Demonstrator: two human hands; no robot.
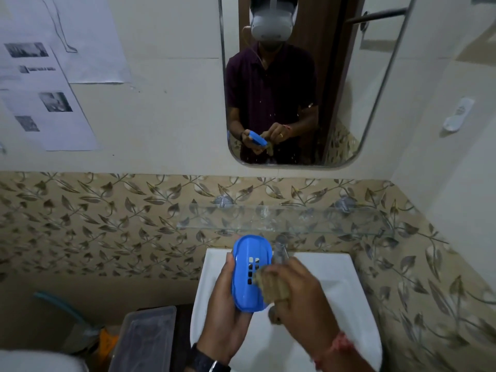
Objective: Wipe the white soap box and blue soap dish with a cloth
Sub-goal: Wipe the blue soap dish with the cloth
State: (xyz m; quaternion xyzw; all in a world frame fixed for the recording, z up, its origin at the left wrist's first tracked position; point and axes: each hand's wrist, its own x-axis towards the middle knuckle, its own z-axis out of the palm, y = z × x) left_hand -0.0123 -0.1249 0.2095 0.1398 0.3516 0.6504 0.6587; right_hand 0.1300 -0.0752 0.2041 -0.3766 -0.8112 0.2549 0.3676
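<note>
My left hand grips the blue soap dish from its left side and underside, holding it tilted above the white sink. The dish is oval with small square drain holes in its middle. My right hand holds a bunched brownish cloth and presses it against the dish's right half, covering part of the holes. The hand is blurred. No white soap box shows in this view.
A glass shelf juts from the leaf-patterned tiles just above the tap. A mirror hangs higher up. A clear plastic lidded box stands to the sink's left. Papers are stuck on the left wall.
</note>
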